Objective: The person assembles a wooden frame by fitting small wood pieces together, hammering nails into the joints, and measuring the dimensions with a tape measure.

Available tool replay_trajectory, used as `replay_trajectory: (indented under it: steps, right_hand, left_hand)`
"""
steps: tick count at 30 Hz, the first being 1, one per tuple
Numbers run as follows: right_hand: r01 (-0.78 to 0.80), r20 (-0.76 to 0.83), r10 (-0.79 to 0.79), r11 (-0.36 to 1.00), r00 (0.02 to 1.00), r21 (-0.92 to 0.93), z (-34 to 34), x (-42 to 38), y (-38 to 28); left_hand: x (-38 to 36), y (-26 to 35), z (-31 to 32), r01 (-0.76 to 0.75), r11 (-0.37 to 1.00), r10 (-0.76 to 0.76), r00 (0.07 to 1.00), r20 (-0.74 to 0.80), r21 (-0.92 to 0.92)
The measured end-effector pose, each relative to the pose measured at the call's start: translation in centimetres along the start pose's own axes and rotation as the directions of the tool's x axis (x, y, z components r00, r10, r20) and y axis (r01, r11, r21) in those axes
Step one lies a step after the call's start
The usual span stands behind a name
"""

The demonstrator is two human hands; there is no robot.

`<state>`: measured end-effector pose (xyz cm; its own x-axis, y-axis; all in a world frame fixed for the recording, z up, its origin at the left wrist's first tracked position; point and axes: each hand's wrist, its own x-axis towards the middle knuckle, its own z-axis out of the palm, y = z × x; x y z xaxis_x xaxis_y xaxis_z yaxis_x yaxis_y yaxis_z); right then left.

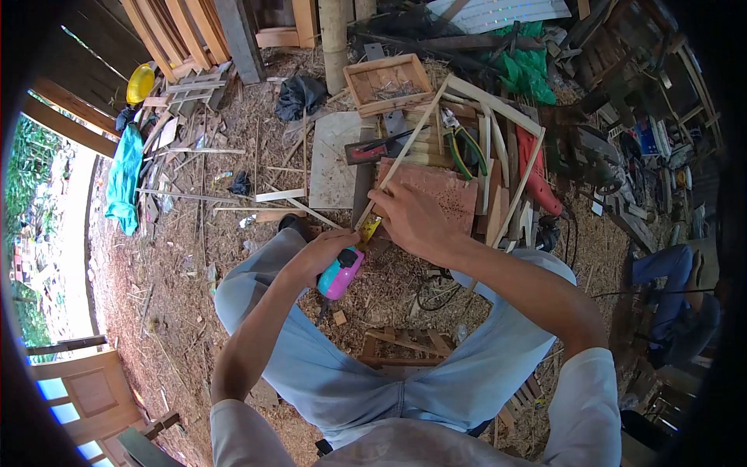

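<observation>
My left hand [325,253] is closed around a pink and teal tape measure [341,274], just above my knees. A short length of yellow blade [369,227] sticks out of it toward the right. My right hand [406,214] is closed on the lower part of a thin wooden strip [412,148], beside the blade. The strip runs up to the right and meets another strip [498,105] at the top, forming part of an angular frame. Beneath lies a reddish board [440,194]. What my right fingertips press on is partly hidden.
A wooden tray [389,82] with nails stands beyond the board. Green-handled pliers [467,152] and a red power tool [537,175] lie to the right. A black bag [299,97] and scattered sticks are at left. Another person's legs [665,288] show at far right.
</observation>
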<state>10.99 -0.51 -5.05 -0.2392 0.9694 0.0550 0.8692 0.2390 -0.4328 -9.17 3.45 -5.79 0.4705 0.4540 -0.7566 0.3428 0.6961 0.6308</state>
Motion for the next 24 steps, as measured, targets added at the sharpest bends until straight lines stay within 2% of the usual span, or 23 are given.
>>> replay_trajectory:
  steps: [2, 8, 12, 14, 17, 21, 24]
  right_hand:
    - [0.040, -0.063, -0.038, 0.999, 0.997, 0.032, 0.0, 0.0, 0.0]
    - [0.036, -0.023, -0.034, 0.996, 0.999, 0.083, -0.2, 0.2, 0.5]
    - [0.062, -0.060, -0.057, 0.995, 0.997, 0.074, 0.0, 0.3, 0.9]
    - [0.021, 0.033, -0.025, 0.995, 0.999, 0.094, -0.8, 0.4, 0.5]
    - [0.027, 0.042, -0.031, 0.995, 0.999, 0.096, -0.8, 0.3, 0.6]
    - [0.074, -0.006, -0.074, 0.993, 0.997, 0.095, 0.0, 0.6, 1.3]
    - [0.085, -0.043, -0.084, 0.995, 0.996, 0.045, 0.0, 1.0, 1.5]
  left_hand:
    - [0.7, -0.6, -0.5, -0.035, 0.999, 0.034, 0.998, 0.046, 0.027]
    - [1.9, -1.1, -1.2, -0.067, 0.976, 0.061, 0.998, 0.036, 0.207]
    - [1.9, -0.9, -1.0, -0.062, 0.975, 0.057, 0.998, 0.025, 0.213]
    - [2.1, -1.1, -1.1, -0.086, 0.971, 0.080, 0.996, 0.037, 0.224]
    - [2.3, -1.2, -1.2, -0.088, 0.966, 0.084, 0.996, 0.027, 0.242]
    - [1.9, -0.9, -1.1, -0.086, 0.970, 0.083, 0.996, 0.023, 0.228]
    - [2.3, -1.3, -1.2, -0.154, 0.979, 0.148, 0.988, 0.051, 0.130]
